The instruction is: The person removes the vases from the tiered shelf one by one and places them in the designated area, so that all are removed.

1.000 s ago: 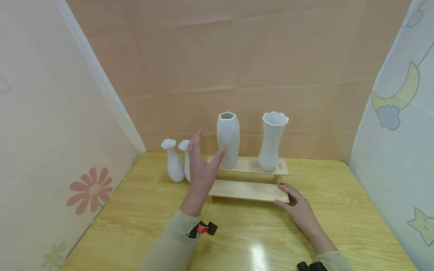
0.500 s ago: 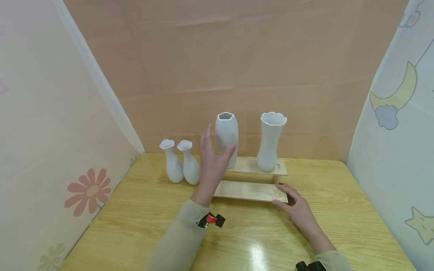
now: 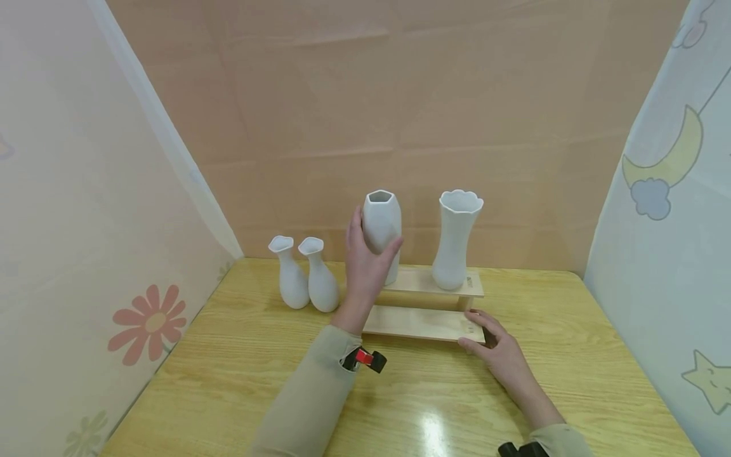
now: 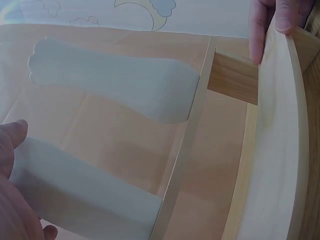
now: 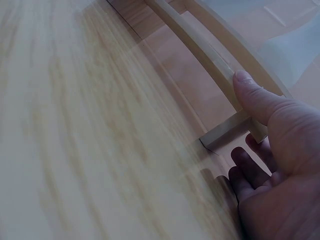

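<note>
A tall white faceted vase [image 3: 381, 219] stands upright on the upper step of a two-step wooden display stand [image 3: 422, 322]. My left hand [image 3: 365, 270] grips it, thumb across the front right and fingers round its left side; the left wrist view shows the vase [image 4: 95, 192] with its base on the upper board. To its right on the same step is a white vase [image 3: 452, 254] with a scalloped rim. My right hand [image 3: 502, 355] holds the right end of the lower step, its thumb [image 5: 250, 92] on the front edge and other fingers round the end.
Two small white vases, the outer one [image 3: 293, 280] and the inner one [image 3: 323, 287], stand side by side on the wooden table [image 3: 240, 362], left of the stand. An orange-brown cloth [image 3: 320, 127] hangs behind, with patterned cloth walls at both sides.
My left hand has moved right, from beside the faceted vase to round it, uncovering the inner small vase. My right hand stays at the stand's end.
</note>
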A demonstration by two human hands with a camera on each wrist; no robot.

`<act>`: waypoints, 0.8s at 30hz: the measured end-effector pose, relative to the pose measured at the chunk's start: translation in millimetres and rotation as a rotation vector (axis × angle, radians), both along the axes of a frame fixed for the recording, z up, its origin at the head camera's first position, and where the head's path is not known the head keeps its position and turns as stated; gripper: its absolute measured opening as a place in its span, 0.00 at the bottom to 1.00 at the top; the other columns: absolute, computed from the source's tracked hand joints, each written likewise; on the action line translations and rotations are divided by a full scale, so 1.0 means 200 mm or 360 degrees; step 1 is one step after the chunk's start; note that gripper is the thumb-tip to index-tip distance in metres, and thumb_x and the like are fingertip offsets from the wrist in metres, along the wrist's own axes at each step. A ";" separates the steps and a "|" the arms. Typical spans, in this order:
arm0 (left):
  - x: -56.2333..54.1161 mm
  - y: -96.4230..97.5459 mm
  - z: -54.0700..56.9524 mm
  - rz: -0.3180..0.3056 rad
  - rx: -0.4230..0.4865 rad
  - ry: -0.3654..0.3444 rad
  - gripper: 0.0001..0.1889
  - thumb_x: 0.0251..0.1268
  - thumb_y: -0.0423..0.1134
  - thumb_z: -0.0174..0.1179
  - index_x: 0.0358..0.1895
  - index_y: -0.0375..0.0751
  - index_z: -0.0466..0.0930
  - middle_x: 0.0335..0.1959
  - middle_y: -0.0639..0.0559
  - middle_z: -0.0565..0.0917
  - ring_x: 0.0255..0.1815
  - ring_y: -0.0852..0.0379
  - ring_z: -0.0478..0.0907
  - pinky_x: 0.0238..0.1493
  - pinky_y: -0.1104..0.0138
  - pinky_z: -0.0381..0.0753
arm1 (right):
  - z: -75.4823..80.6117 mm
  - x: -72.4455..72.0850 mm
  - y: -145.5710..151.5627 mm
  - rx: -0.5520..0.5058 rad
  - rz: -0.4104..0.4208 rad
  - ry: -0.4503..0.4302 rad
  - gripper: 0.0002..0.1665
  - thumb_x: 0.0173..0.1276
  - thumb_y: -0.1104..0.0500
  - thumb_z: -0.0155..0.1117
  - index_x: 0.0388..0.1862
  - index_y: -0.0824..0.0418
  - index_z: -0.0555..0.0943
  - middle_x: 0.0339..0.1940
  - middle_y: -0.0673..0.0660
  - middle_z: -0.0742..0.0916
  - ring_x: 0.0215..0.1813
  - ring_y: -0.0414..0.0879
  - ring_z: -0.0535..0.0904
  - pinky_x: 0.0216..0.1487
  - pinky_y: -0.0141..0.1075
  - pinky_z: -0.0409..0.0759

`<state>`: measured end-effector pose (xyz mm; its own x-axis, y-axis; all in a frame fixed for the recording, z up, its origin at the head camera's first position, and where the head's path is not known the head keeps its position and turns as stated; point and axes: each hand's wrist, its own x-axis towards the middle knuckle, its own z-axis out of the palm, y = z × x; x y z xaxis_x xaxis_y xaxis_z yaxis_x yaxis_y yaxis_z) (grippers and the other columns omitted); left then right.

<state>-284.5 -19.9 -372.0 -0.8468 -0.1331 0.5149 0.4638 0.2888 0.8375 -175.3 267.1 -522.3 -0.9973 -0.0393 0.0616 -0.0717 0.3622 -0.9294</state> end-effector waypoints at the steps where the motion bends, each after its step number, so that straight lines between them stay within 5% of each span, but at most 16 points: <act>1: 0.00 0.00 0.00 -0.0005 0.0010 0.0000 0.55 0.66 0.47 0.82 0.90 0.50 0.55 0.80 0.42 0.69 0.70 0.40 0.75 0.64 0.39 0.81 | 0.00 0.00 0.00 -0.0001 0.0000 -0.0003 0.47 0.78 0.44 0.76 0.88 0.56 0.68 0.92 0.62 0.58 0.90 0.65 0.49 0.66 0.11 0.57; 24: -0.04 0.03 -0.02 0.0064 -0.0008 0.0057 0.50 0.71 0.48 0.79 0.89 0.48 0.59 0.76 0.41 0.74 0.68 0.41 0.77 0.61 0.42 0.83 | 0.00 0.00 0.00 0.0008 -0.0006 0.0002 0.47 0.77 0.43 0.76 0.87 0.55 0.69 0.91 0.60 0.60 0.90 0.65 0.50 0.66 0.11 0.57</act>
<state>-292.1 -13.2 -375.2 -0.8219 -0.1643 0.5454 0.4812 0.3120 0.8192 -176.0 266.9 -522.5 -0.9974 -0.0356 0.0629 -0.0716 0.3671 -0.9274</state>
